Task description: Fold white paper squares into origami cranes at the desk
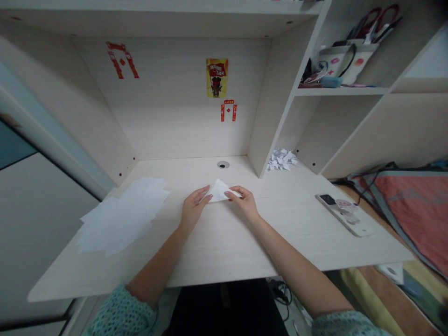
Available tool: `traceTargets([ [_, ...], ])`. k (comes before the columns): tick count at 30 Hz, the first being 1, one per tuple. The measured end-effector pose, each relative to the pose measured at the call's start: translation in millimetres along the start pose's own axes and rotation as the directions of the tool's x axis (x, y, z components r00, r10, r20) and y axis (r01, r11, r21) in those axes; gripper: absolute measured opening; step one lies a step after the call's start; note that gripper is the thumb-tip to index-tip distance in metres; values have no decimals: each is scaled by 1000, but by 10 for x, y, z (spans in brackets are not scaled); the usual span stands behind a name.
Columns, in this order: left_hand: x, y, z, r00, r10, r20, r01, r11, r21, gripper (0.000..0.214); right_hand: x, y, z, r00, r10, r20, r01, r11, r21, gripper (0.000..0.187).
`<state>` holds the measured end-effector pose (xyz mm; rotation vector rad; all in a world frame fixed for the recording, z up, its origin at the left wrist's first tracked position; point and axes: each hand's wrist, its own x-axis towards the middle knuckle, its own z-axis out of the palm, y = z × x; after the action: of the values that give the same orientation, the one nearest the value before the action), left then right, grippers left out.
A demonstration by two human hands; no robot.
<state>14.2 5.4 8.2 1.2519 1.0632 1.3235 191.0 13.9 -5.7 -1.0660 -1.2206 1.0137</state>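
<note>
Being pinched at frame centre, a folded white paper triangle is held by the fingertips of the left hand and right hand above a pale wooden desk. Loose white sheets are spread at left; folded paper pieces are heaped upper right, and a phone is placed farther right.

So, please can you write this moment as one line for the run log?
left hand: holds folded white paper triangle | right hand: holds same triangle | nearby: loose white paper sheets, folded paper pile | on: pale wooden desk

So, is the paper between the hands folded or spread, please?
Folded: the paper forms a triangle between the left hand and right hand.
</note>
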Motion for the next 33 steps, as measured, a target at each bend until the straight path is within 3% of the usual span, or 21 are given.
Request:
traceTargets([
  [6,4,-46,-9,999,-52,-3,52,998,32,46,-23,26,34,999,-53,2,53,997,49,38],
  [11,-20,-5,14,998,53,20,-54,997,50,48,-37,42,53,997,-76,8,76,997,-23,33],
  [16,-20,-17,25,998,45,-43,-44,999,23,52,-75,36,96,993,-102,55,104,994,-33,29],
  [20,-10,-57,24,992,55,-118,-49,997,52,39,-98,45,120,996,-74,54,75,997,-22,36],
  [27,-45,-40,33,984,121,-127,-99,981,168,33,-116,56,127,986,-150,68,154,987,-53,31],
  [33,-81,-12,27,967,235,-95,-182,905,384,28,-126,60,150,983,-177,53,180,981,-67,31],
])
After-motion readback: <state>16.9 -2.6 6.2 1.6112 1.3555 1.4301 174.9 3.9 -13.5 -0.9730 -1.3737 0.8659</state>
